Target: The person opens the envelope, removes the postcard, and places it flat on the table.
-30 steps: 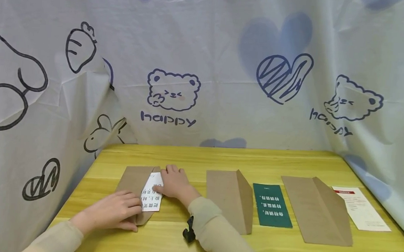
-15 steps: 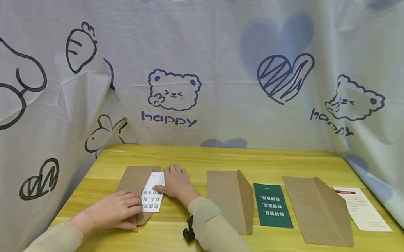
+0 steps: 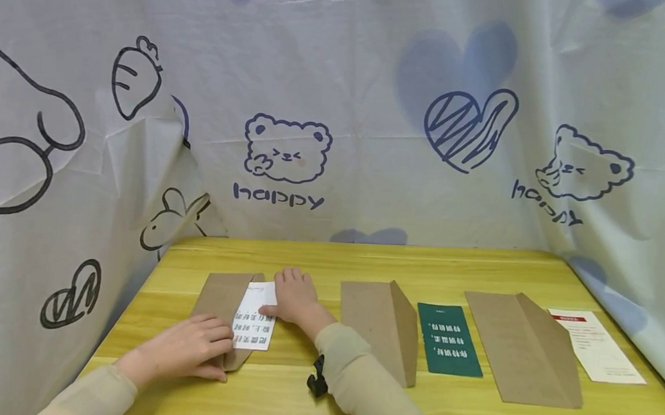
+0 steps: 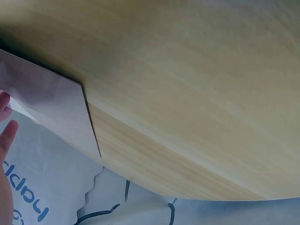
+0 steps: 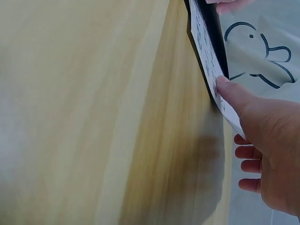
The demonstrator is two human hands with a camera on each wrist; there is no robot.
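Note:
In the head view a brown paper envelope (image 3: 219,296) lies at the left of the table, with a white card (image 3: 260,318) printed with dark characters sticking out of its right side. My left hand (image 3: 186,345) grips the near part of this envelope, thumb at its near edge and fingers over its top. The card's right edge is held by my right hand (image 3: 297,301). In the right wrist view the right thumb (image 5: 229,91) lies on the card's printed face, the other fingers behind it. The card's left part is hidden inside the envelope.
Right of the hands lie a second brown envelope (image 3: 364,329) with its flap open, a dark green card (image 3: 449,339), a third open envelope (image 3: 508,348) and a white card with a red band (image 3: 603,348). A printed cloth (image 3: 368,191) hangs behind the wooden table (image 3: 272,409).
My right hand has moved slightly right, and the white card has slid with it, so more of it shows outside the envelope. The left hand and envelope have stayed in place.

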